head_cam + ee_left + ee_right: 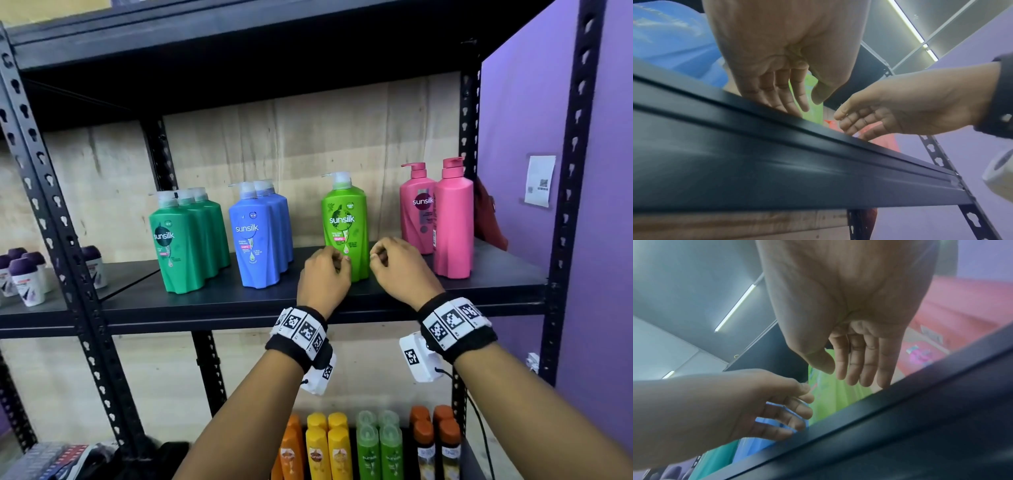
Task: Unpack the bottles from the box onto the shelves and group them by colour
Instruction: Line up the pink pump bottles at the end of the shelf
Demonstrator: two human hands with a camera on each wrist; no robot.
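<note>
The lime-green bottle (pixel 345 226) stands upright on the black shelf (pixel 239 301), long axis vertical, its label facing the camera and its pump spout pointing left, between the blue bottles (pixel 260 236) and the pink bottles (pixel 436 216). The left hand (pixel 323 277) and right hand (pixel 404 265) flank its lower part; the wrist views show their fingers (pixel 777 91) loosely extended and slightly curved, thumbs apart from them, gripping nothing. Whether any fingertip touches the bottle cannot be told. Dark green bottles (pixel 188 236) stand at the far left of the row
</note>
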